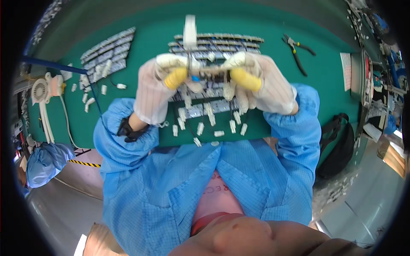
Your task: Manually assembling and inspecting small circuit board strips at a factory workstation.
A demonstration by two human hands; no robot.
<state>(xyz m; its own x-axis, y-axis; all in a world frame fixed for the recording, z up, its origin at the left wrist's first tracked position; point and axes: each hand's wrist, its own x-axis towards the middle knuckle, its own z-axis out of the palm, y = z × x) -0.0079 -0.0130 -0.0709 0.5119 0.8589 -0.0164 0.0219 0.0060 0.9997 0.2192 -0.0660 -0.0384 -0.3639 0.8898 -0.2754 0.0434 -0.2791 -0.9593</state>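
Observation:
Thin whitish striped gloves with yellow thumb covers are on both my hands. My left hand point(160, 83) and my right hand point(262, 83) pinch opposite ends of a narrow circuit board strip point(212, 77), raised over the bench. A white rectangular plug point(190, 32) sticks up beyond my left fingers; whether it joins the held strip is unclear. Beneath and beyond my hands lie rows of similar board strips point(222, 44). Nearer me, white connectors on short black leads point(200, 129) hang off other strips. My fingers cover part of the held strip, and motion blurs it.
Another set of board strips point(112, 50) with loose white connectors lies at left on the green mat point(158, 32). Pliers point(294, 51) rest at right, above a black bag point(339, 147). A small white fan point(40, 90) stands far left. A black wrist strap point(129, 130) trails a blue cord.

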